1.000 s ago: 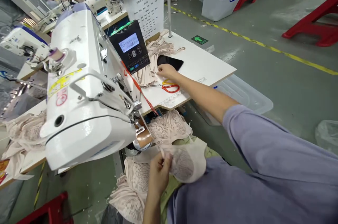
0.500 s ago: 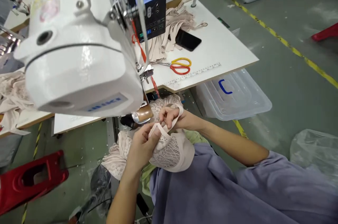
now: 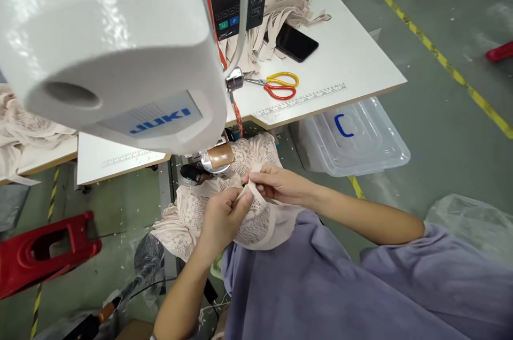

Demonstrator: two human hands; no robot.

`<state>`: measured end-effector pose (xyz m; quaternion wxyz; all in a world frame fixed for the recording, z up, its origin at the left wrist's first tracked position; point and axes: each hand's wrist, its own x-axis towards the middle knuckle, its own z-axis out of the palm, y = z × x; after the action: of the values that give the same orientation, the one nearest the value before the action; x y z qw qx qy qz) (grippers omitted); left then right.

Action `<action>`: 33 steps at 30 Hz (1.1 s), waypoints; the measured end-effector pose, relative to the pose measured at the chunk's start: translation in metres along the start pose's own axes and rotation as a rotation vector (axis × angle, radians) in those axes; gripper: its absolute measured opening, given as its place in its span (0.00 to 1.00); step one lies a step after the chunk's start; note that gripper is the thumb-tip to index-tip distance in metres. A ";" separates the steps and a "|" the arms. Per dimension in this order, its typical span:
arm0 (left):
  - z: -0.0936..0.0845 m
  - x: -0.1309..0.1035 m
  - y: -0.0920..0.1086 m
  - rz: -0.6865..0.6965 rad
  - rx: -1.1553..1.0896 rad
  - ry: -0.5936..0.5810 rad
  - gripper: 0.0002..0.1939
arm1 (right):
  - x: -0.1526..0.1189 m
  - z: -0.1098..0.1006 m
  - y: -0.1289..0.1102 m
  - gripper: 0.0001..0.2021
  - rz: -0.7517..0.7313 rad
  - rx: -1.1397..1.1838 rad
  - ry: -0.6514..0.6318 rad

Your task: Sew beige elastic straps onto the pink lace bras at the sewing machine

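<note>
A pale beige lace bra [image 3: 256, 228] hangs between my hands over my lap. My left hand [image 3: 224, 214] pinches its strap edge between thumb and fingers. Close beside it, my right hand [image 3: 276, 185] is closed on a beige strap end at the same spot; the fingertips of the two hands nearly meet. Just beyond them sits the sewing machine's rounded metal arm [image 3: 218, 158], with more beige lace pieces [image 3: 188, 217] draped around it. The white sewing machine head [image 3: 160, 89] looms above on the left.
On the white table [image 3: 352, 56] lie scissors [image 3: 280, 86], a black phone [image 3: 297, 42], a printed ruler [image 3: 300, 101] and a heap of beige straps [image 3: 288, 6]. A lidded clear bin [image 3: 360, 137] stands below the table. A red stool [image 3: 48, 252] is on the floor at left.
My right hand has come in against my left, and the strap loop that stood up around its fingers is drawn down. The camera view has shifted nearer the machine head.
</note>
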<state>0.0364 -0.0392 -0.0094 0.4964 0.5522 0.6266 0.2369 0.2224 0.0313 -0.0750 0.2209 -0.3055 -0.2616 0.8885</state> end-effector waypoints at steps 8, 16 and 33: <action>-0.011 0.006 -0.003 -0.003 0.004 0.061 0.23 | -0.007 0.004 -0.047 0.17 -0.050 -0.369 -0.079; 0.003 0.006 -0.010 0.176 0.019 0.154 0.14 | -0.007 0.034 -0.035 0.13 -0.373 -0.746 -0.046; -0.040 0.025 0.000 0.372 0.290 0.428 0.13 | 0.059 0.024 -0.110 0.09 -0.523 -0.914 0.125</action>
<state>0.0035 -0.0058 -0.0026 0.2173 0.6599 0.6323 0.3428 0.1898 0.1399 -0.0179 0.2945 -0.3478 -0.6757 0.5793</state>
